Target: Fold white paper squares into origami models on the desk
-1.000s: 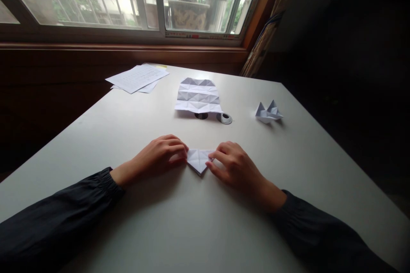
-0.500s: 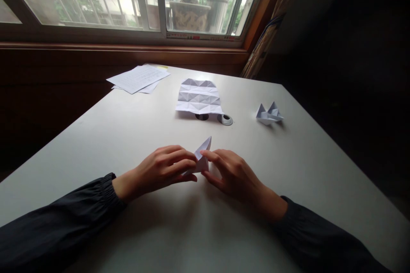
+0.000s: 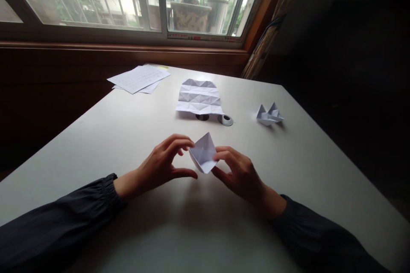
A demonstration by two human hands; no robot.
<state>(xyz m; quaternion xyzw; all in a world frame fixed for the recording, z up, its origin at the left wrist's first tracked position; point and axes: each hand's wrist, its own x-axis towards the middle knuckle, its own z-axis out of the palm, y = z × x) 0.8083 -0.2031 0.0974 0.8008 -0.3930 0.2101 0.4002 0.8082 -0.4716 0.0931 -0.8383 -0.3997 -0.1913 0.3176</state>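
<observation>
A white folded paper piece (image 3: 204, 153), pointed at the top and hollow like a small open box, is held above the table between my hands. My right hand (image 3: 238, 172) pinches its right side, with fingers at the inner edge and the thumb below. On the other side my left hand (image 3: 163, 160) has its thumb and fingers spread apart. Its fingertips lie close to the paper's left corner; whether they touch it is hard to tell.
On the white table (image 3: 141, 230), a creased paper sheet (image 3: 200, 96) lies beyond my hands, beside a round grommet (image 3: 226, 120). A folded paper boat (image 3: 269, 115) stands at the right. Written sheets (image 3: 139, 79) lie at the far left, below the window (image 3: 165, 30).
The folded paper has turned, so its hollow inside now faces me. My left fingers have spread and come off its lower part. The right hand keeps its pinch.
</observation>
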